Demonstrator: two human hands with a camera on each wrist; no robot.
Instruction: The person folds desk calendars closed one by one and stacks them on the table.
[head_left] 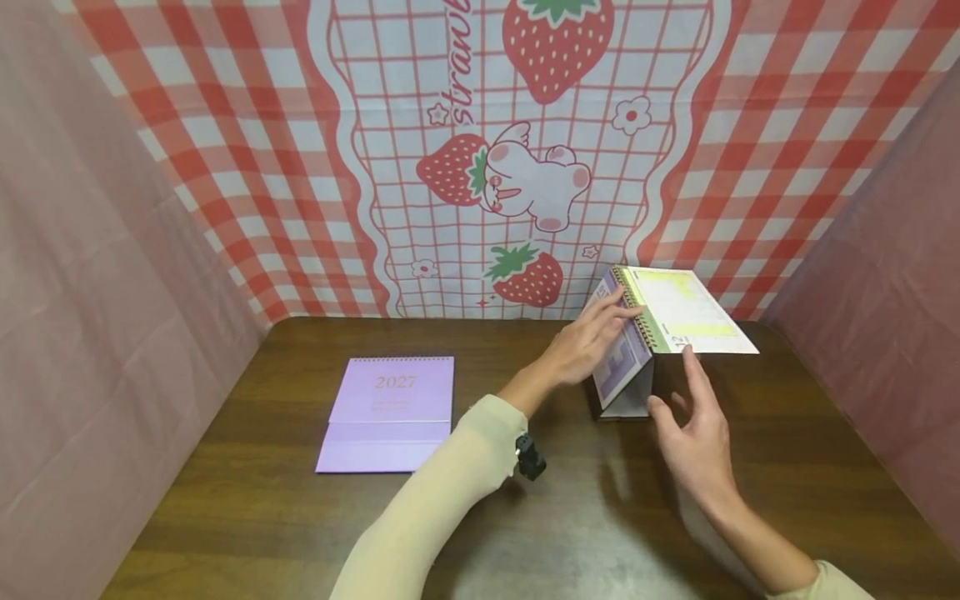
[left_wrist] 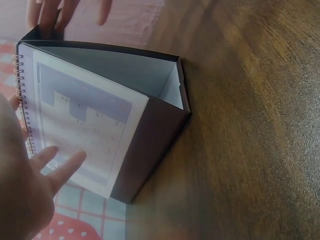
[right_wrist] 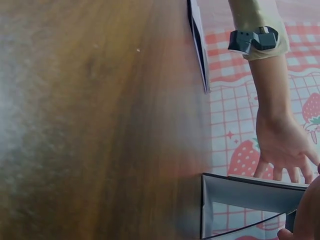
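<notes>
A desk calendar stands tent-like on the table at the right, its open triangular end facing me. My left hand lies with extended fingers on its purple-and-white front page, fingertips reaching the spiral binding. From that binding a white, yellow and green page sticks out to the right, nearly level. My right hand is at that page's near edge, index fingertip right at the edge, thumb spread apart. Its other fingers are partly hidden. In the left wrist view, right-hand fingers show behind the calendar's top.
A purple 2027 desk calendar lies on the left of the brown wooden table, partly behind my left sleeve. A strawberry-print cloth hangs along the back edge. Pink cloths flank both sides.
</notes>
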